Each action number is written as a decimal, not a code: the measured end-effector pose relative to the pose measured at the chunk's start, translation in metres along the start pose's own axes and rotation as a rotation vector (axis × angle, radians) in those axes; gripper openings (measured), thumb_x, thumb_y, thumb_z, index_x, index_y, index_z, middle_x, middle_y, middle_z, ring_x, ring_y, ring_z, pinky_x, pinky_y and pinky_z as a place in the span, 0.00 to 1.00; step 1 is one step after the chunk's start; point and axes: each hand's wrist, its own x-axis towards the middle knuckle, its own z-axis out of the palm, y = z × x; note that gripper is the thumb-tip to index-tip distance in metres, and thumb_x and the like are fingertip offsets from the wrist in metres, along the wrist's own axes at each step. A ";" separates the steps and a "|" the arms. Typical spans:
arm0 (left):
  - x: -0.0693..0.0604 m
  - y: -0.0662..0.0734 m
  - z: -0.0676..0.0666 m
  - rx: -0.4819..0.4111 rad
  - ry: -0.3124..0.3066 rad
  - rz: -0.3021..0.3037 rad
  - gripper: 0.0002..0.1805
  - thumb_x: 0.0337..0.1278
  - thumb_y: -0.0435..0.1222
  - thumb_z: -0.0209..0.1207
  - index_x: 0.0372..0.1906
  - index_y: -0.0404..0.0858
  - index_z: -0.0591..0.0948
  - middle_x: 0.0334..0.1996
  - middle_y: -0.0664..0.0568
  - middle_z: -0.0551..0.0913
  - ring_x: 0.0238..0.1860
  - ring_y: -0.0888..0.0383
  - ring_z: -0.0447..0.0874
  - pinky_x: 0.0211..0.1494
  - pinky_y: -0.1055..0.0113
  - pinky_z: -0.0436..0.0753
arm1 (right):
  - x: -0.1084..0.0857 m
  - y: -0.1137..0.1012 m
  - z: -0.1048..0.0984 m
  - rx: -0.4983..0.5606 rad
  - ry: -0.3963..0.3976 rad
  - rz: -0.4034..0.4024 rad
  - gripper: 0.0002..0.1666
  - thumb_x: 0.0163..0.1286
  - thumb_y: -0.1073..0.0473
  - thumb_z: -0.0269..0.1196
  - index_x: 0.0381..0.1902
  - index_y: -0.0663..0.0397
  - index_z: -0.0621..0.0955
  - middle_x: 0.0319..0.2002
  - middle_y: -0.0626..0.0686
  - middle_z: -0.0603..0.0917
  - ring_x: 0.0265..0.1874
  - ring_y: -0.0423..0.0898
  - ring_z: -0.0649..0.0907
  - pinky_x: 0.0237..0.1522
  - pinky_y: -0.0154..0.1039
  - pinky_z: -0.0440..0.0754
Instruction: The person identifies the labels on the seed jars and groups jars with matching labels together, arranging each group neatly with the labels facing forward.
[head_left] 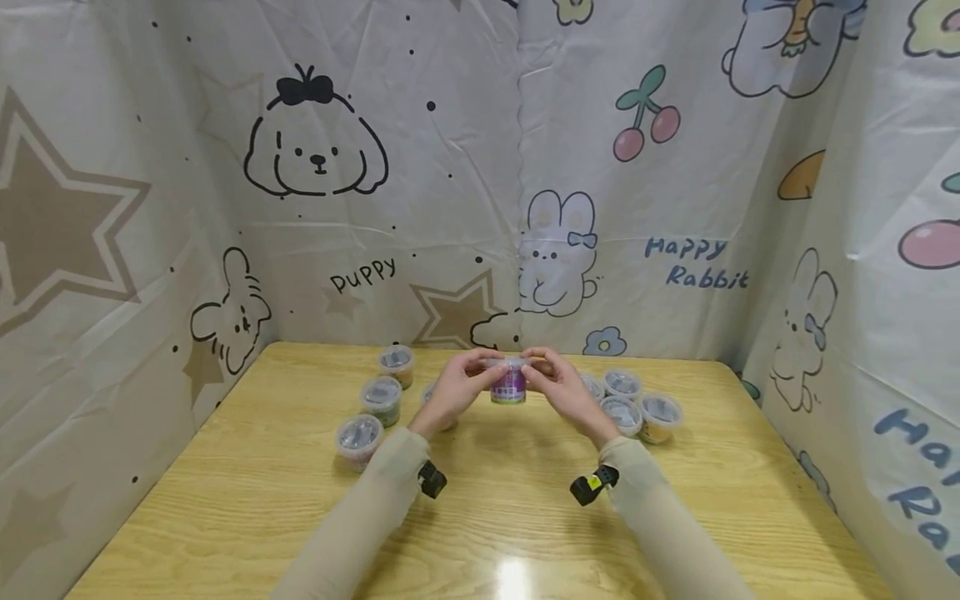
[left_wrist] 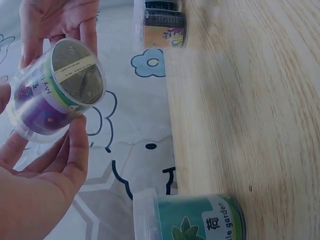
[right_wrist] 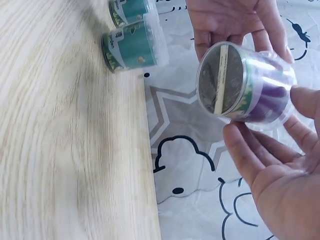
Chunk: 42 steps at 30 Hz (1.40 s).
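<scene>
A clear plastic tub point(head_left: 508, 387) with a purple label is held up above the table, between both hands. My left hand point(head_left: 456, 390) grips its left side, and my right hand point(head_left: 558, 388) grips the right side, thumbs towards me. In the left wrist view the tub point(left_wrist: 42, 107) tilts so its base faces the camera; dark material and a pale strip show through the base. The left hand's fingers point(left_wrist: 77, 145) touch the tub's side. From the right wrist the same tub point(right_wrist: 267, 95) shows, with the right hand point(right_wrist: 282, 175) around it.
Several lidded tubs stand at the left of the wooden table point(head_left: 510, 500), among them a green-labelled tub point(head_left: 381, 400); one is partly behind the left hand. More tubs, including an orange one point(head_left: 662, 418), cluster at the right. A printed curtain point(head_left: 450, 208) surrounds the table's back and sides.
</scene>
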 end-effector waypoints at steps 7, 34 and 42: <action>-0.005 0.005 -0.006 0.075 0.020 0.012 0.17 0.61 0.48 0.64 0.52 0.46 0.83 0.45 0.49 0.86 0.47 0.55 0.84 0.51 0.57 0.83 | -0.003 -0.005 0.006 -0.035 0.038 0.021 0.23 0.73 0.52 0.60 0.62 0.53 0.75 0.60 0.62 0.79 0.58 0.56 0.81 0.59 0.49 0.80; -0.004 0.012 -0.028 0.016 -0.155 -0.018 0.16 0.66 0.43 0.60 0.52 0.39 0.77 0.46 0.44 0.83 0.44 0.55 0.82 0.53 0.45 0.81 | -0.003 -0.008 0.010 -0.006 0.026 0.039 0.24 0.72 0.51 0.61 0.60 0.58 0.75 0.55 0.65 0.80 0.50 0.53 0.84 0.56 0.55 0.80; -0.003 0.009 -0.030 0.056 -0.122 -0.005 0.16 0.64 0.43 0.62 0.50 0.39 0.77 0.45 0.44 0.84 0.43 0.55 0.82 0.49 0.49 0.82 | -0.005 -0.012 0.016 -0.066 0.083 0.059 0.26 0.70 0.47 0.63 0.61 0.52 0.77 0.59 0.60 0.79 0.54 0.55 0.82 0.56 0.53 0.81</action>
